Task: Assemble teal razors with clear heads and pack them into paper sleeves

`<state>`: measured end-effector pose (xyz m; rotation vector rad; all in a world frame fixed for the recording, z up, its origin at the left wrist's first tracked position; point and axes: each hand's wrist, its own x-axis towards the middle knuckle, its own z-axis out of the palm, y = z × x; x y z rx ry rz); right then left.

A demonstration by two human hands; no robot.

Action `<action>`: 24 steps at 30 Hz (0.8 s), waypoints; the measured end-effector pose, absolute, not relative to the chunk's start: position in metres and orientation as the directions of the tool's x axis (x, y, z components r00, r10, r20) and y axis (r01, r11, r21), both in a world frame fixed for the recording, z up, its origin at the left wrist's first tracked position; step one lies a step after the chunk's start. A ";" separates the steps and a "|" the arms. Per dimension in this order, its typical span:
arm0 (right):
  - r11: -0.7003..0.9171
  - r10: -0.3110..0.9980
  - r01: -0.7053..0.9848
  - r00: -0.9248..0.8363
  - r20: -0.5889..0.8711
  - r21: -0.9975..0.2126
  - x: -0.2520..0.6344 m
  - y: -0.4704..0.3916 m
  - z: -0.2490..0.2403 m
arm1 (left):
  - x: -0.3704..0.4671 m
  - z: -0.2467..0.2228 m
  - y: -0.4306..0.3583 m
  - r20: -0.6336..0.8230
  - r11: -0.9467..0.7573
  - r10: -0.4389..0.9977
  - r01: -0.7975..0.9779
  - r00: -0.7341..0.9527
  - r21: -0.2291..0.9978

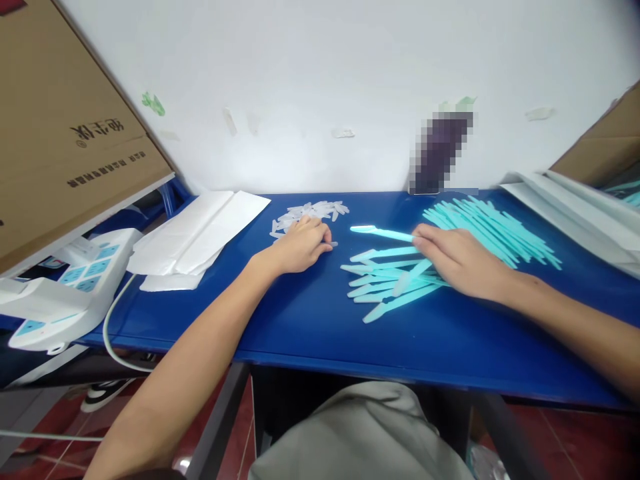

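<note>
Though indistinct, sliver point(335, 244) at left grip point(327, 245).

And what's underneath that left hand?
Small whitish pieces show behind the left hand, with another by its fingers, on the blue table. Anything directly beneath the palm is covered.

2 bare hands reach forward from bare forearms, well apart. The bare left hand point(305, 245) is palm down, its thumb and curled fingers pinched together; the bare right hand point(453, 259) points inward, thumb and fingertips closed together.
</note>
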<state>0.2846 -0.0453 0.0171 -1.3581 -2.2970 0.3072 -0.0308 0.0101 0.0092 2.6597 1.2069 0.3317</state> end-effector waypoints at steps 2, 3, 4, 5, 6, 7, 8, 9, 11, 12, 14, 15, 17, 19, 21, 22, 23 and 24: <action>0.490 0.872 0.776 -0.431 0.234 -0.397 0.284 -0.046 0.017 | -0.028 0.010 0.011 0.166 -0.639 0.762 0.684 0.626 0.353; 0.490 0.871 0.779 -0.440 0.217 -0.391 0.283 -0.046 0.017 | -0.026 0.010 0.011 0.204 -0.628 0.770 0.663 0.605 0.407; 0.491 0.871 0.782 -0.447 0.203 -0.384 0.283 -0.046 0.017 | -0.023 0.011 0.010 0.249 -0.615 0.781 0.636 0.573 0.466; 0.491 0.871 0.785 -0.452 0.193 -0.378 0.283 -0.046 0.017 | -0.021 0.013 0.009 0.296 -0.602 0.792 0.602 0.534 0.525; 0.492 0.870 0.787 -0.456 0.187 -0.372 0.283 -0.046 0.017 | -0.019 0.014 0.009 0.339 -0.590 0.801 0.561 0.493 0.580; 0.494 0.869 0.788 -0.457 0.190 -0.367 0.283 -0.046 0.016 | -0.016 0.015 0.008 0.373 -0.583 0.808 0.520 0.456 0.625; 0.497 0.868 0.788 -0.457 0.196 -0.362 0.283 -0.045 0.016 | -0.015 0.016 0.007 0.398 -0.578 0.811 0.484 0.428 0.657; 0.500 0.866 0.788 -0.457 0.202 -0.360 0.284 -0.045 0.016 | -0.013 0.017 0.006 0.416 -0.576 0.812 0.452 0.409 0.681; 0.502 0.865 0.786 -0.456 0.209 -0.361 0.284 -0.045 0.016 | -0.011 0.018 0.004 0.441 -0.584 0.806 0.401 0.395 0.706; 0.502 0.865 0.785 -0.455 0.211 -0.363 0.284 -0.045 0.017 | -0.011 0.019 0.004 0.451 -0.591 0.800 0.382 0.396 0.711; 0.503 0.864 0.783 -0.455 0.215 -0.365 0.285 -0.046 0.017 | -0.010 0.019 0.003 0.472 -0.607 0.786 0.358 0.399 0.709; 0.505 0.863 0.783 -0.454 0.221 -0.363 0.285 -0.046 0.017 | -0.010 0.019 0.003 0.482 -0.617 0.779 0.353 0.400 0.704; 0.507 0.862 0.784 -0.452 0.229 -0.359 0.286 -0.047 0.018 | -0.010 0.019 0.002 0.494 -0.626 0.773 0.352 0.397 0.696; 0.505 0.863 0.785 -0.450 0.229 -0.360 0.285 -0.047 0.018 | -0.009 0.018 0.002 0.490 -0.622 0.777 0.355 0.396 0.698; 0.501 0.865 0.786 -0.450 0.220 -0.362 0.284 -0.047 0.019 | -0.006 0.016 0.001 0.477 -0.613 0.782 0.361 0.401 0.702; 0.501 0.865 0.787 -0.452 0.217 -0.361 0.283 -0.047 0.019 | -0.003 0.015 0.000 0.472 -0.612 0.782 0.364 0.406 0.702; 0.504 0.864 0.787 -0.456 0.216 -0.355 0.282 -0.048 0.019 | 0.000 0.013 -0.002 0.471 -0.615 0.780 0.365 0.412 0.699; 0.509 0.861 0.789 -0.461 0.216 -0.345 0.280 -0.048 0.019 | 0.003 0.012 -0.003 0.473 -0.618 0.778 0.364 0.414 0.697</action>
